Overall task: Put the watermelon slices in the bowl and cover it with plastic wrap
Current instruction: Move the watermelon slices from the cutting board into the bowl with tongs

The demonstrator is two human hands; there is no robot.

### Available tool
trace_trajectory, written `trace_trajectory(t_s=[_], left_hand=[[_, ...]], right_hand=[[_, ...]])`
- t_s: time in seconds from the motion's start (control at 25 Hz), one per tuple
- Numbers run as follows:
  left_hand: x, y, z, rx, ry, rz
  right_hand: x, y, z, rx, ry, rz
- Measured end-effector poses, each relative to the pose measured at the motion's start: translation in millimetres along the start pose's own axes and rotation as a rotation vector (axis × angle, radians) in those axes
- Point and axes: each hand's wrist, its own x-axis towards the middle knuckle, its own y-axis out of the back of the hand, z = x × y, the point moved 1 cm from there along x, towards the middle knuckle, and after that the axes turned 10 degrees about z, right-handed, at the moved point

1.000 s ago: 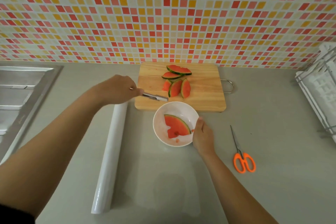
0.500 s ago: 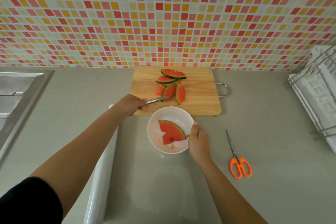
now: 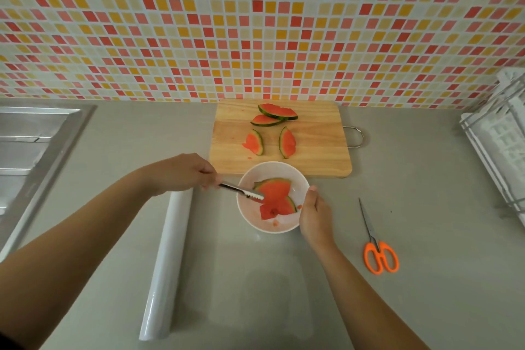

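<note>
A white bowl [image 3: 295, 176] stands on the counter in front of a wooden cutting board [image 3: 312, 150]. My left hand [image 3: 184, 172] grips metal tongs [image 3: 241, 192] whose tips pinch a watermelon slice [image 3: 274, 189] over the bowl, above another slice [image 3: 279, 207] lying inside. My right hand [image 3: 315, 213] holds the bowl's right rim. Several watermelon slices [image 3: 277, 111] lie on the board. A roll of plastic wrap [image 3: 167, 261] lies on the counter left of the bowl.
Orange-handled scissors [image 3: 379, 253] lie right of the bowl. A steel sink [image 3: 31, 150] is at the far left. A white dish rack [image 3: 502, 136] stands at the right edge. The tiled wall runs behind the board.
My left hand has carried a slice with the tongs from the board back into the bowl, which now holds two slices. My right hand has stayed on the bowl's rim.
</note>
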Motion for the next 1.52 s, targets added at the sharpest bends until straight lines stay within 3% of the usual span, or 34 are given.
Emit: trace_trajectory(t_s=[0.2, 0.4, 0.48, 0.56, 0.64, 0.72, 0.92, 1.08, 1.28, 1.52], left_hand=[[3.0, -16.5, 22.7, 0.206, -0.031, -0.141], [-5.3, 10.7, 32.9, 0.477, -0.026, -0.093], [-4.0, 24.8, 32.2, 0.495, -0.022, 0.053], [5.5, 23.6, 31.2, 0.422, 0.020, 0.304], [18.4, 2.3, 31.1, 0.332, 0.065, 0.540], [29.6, -26.9, 34.0, 0.236, 0.049, 0.676], [56.7, -63.2, 40.2, 0.307, -0.136, 0.642], [55.2, -54.0, 19.8, 0.562, -0.211, 0.646], [43.0, -46.9, -1.0, 0.494, -0.115, 0.722], [40.6, -66.4, -10.4, 0.255, 0.034, 0.770]], right_hand=[[0.0, -0.1, 1.5, 0.009, -0.003, -0.009], [-1.4, 0.4, -0.5, 0.036, 0.011, 0.004], [-1.3, 0.1, 0.2, 0.038, 0.020, 0.014], [-1.2, -0.1, 0.0, 0.036, 0.021, 0.009], [-0.9, 0.0, 0.0, 0.023, 0.013, 0.000], [-0.7, 0.1, -0.2, -0.004, 0.000, -0.010], [0.4, 0.5, -0.5, -0.037, 0.002, -0.012], [0.9, -0.3, -0.2, -0.032, 0.005, 0.001], [1.0, -0.6, 0.9, -0.036, -0.003, -0.005], [0.7, -1.8, 0.1, -0.038, 0.007, 0.015]])
